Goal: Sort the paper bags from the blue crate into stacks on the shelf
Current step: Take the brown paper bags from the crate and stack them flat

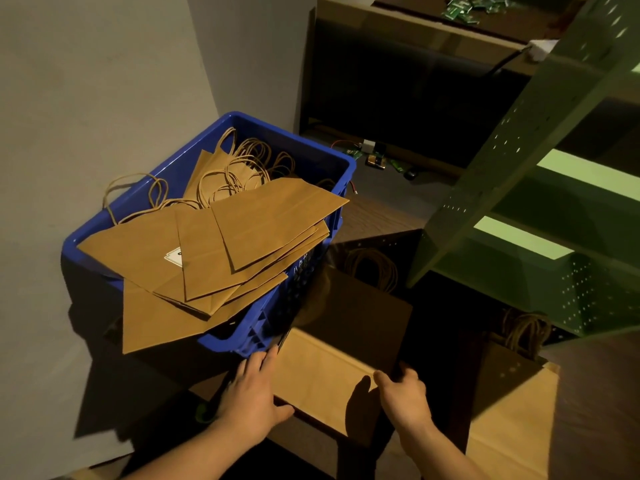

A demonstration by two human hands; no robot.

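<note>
A blue crate point(322, 161) stands on the floor left of centre, piled with several flat brown paper bags point(242, 233) whose twine handles spill over its rim. In front of it a brown paper bag point(343, 344) lies flat on a low shelf board, handles pointing away from me. My left hand point(252, 393) grips the bag's near left corner, thumb under the edge. My right hand point(405, 393) grips its near right corner. A second stack of paper bags point(512, 407) lies further right on the same level, half in shadow.
A green perforated metal shelf frame point(540, 140) rises at the right, with lit shelf boards. Behind it stands a dark cabinet with small green circuit boards point(377, 159) and wires on the floor. A grey wall fills the left.
</note>
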